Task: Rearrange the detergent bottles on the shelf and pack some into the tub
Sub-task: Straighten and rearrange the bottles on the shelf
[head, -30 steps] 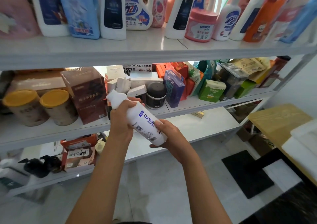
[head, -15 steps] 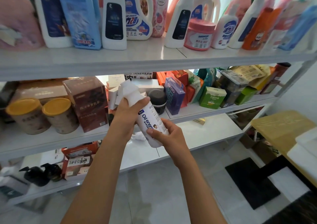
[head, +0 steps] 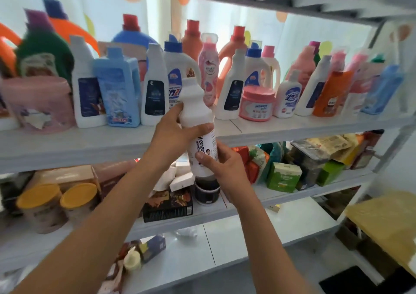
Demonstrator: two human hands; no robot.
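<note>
Setting: white metal shelving unit (head: 67,145) against a pale backdrop; three tiers in view, the upper one crowded with detergent bottles.
Upper tier: detergent row (head: 157,84) runs 9 to 3 o'clock; a pink jar (head: 257,106) sits at about 2 o'clock from the hands, near the front edge.
Gap: a bare strip of shelf front lies just behind the held bottle, between a tall white bottle with dark label (head: 155,86) and another like it (head: 233,89).
Held item: white bottle (head: 198,118), upright, cap toward 12 o'clock, body crossing the front edge of the upper tier.
Left hand (head: 173,134): curled round the bottle's upper body, fingers wrapped across its front.
Right hand (head: 221,167): gripping the lower body from 4 o'clock, thumb pressed on the label.
Bottle vs hands: between both hands, left above, right below; base not resting on any tier.
Middle tier: two yellow-lidded cans (head: 60,201), boxes, green cartons; not detergents.
Tub: not in view.
Progress (judgement): mid-rearrangement; one bottle in hand appears bound for the upper row. Packing into the tub cannot be assessed and likely remains.
</note>
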